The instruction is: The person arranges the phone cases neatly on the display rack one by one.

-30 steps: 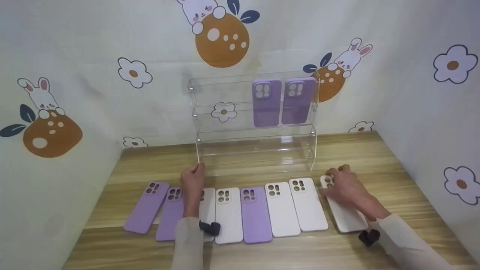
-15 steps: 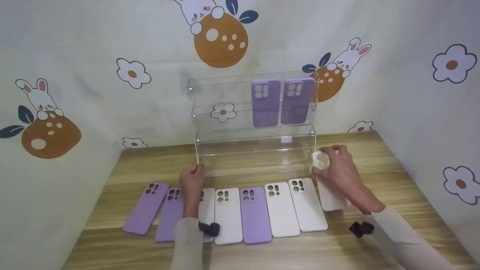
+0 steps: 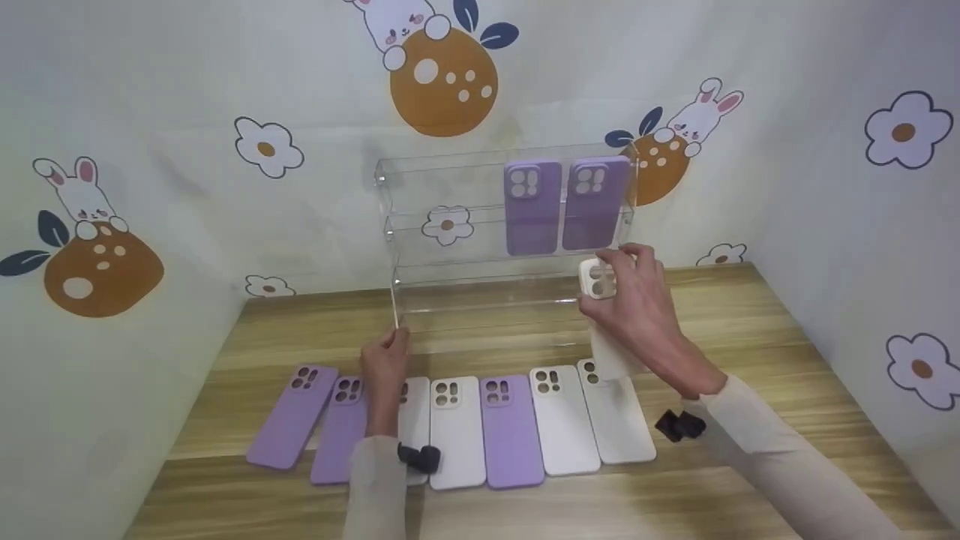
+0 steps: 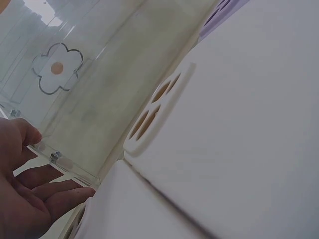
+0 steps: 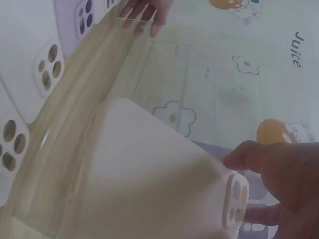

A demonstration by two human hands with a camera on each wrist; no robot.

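Observation:
My right hand (image 3: pixel 637 307) holds a white phone case (image 3: pixel 609 352) by its camera end, tilted in front of the right side of a clear acrylic display stand (image 3: pixel 395 300). In the right wrist view, that case (image 5: pixel 149 174) hangs with its plain end pointing away from the fingers. At the stand's lower left corner, my left hand (image 3: pixel 384 367) pinches the side panel; the left wrist view shows thumb and fingers (image 4: pixel 65 199) on either side of it. Two purple cases, one left (image 3: pixel 532 221) and one right (image 3: pixel 591 214), stand upright on the stand's upper right part.
Purple and white phone cases lie in a row on the wooden table (image 3: pixel 247 345) before the stand, including a middle purple case (image 3: pixel 514 435) and a rightmost white case (image 3: pixel 626 427). My left forearm covers part of the row. A patterned curtain (image 3: pixel 187 90) surrounds the table.
My right hand has lifted the white case from the table's right side and carried it up and left to the stand's front. My left hand has stayed at the panel.

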